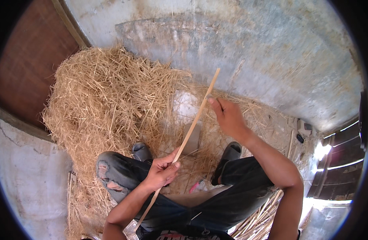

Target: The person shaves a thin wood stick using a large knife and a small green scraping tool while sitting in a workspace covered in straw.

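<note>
A long, thin, pale strip (195, 124) of what looks like bamboo or wood slants across my lap, its upper end pointing away and to the right. My left hand (163, 173) is closed around it below its middle, thumb pressed on top. Higher up, my right hand (233, 119) is curled closed beside the strip, with the thumb reaching toward it. A small greyish bit shows at that thumb's tip, against the strip; I cannot make out what it is. The strip's lower end passes over my left thigh.
A large heap of straw-like shavings (108, 96) fills the left side, against a brown panel (36, 56). A worn grey wall (272, 52) curves behind. A bundle of thin sticks (259, 219) lies by my right thigh. A small dark object (299, 138) sits at far right.
</note>
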The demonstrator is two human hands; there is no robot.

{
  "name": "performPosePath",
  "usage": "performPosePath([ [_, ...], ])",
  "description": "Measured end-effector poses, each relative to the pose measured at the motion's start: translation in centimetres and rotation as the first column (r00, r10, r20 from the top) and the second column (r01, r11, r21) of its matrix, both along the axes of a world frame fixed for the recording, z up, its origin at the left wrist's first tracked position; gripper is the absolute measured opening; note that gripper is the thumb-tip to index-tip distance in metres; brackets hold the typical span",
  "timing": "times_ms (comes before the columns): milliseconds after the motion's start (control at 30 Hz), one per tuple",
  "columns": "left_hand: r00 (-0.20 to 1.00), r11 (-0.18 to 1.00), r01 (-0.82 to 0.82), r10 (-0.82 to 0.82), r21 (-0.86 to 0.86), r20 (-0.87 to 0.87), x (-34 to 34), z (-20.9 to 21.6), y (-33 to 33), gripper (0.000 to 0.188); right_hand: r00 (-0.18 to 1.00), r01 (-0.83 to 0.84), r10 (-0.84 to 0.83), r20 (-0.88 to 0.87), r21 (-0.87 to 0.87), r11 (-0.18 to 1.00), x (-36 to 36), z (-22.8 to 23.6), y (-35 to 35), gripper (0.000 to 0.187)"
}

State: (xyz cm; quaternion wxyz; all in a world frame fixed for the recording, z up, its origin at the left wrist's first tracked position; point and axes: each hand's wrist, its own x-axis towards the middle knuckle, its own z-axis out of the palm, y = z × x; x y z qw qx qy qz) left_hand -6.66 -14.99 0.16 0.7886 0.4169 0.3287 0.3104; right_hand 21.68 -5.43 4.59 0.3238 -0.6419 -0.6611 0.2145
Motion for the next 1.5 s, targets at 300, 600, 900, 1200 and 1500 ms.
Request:
performPosePath([
  [300,0.999,0.999,-0.034,0.034,0.033,0.001,-0.4,-0.7,0.0,0.055,0.951,-0.306,0.306,-0.05,0.003,0.952,-4.0,-1.4,-4.8,0.053],
  [600,1.0,0.999,-0.026,0.026,0.02,0.011,0.3,-1.0,0.4,0.055,0.934,-0.357,0.356,0.028,0.053,0.933,-5.0,-2.4,-6.2,0.055],
  [900,0.999,0.999,-0.037,0.037,0.011,0.004,-0.1,-1.1,0.2,0.056,0.997,-0.071,0.072,-0.021,0.048,0.996,-1.4,-0.9,-1.0,0.054],
  [1200,0.998,0.998,-0.044,0.045,0.043,-0.037,0.2,-0.8,0.5,0.057,0.94,-0.337,0.339,0.038,-0.051,0.94,-4.4,-2.0,-5.6,0.039],
  [1500,0.995,0.997,-0.061,0.065,0.055,-0.081,0.1,-0.7,0.2,0.058,0.981,-0.191,0.192,-0.001,-0.088,0.978,-3.2,-0.7,-4.0,0.049],
])
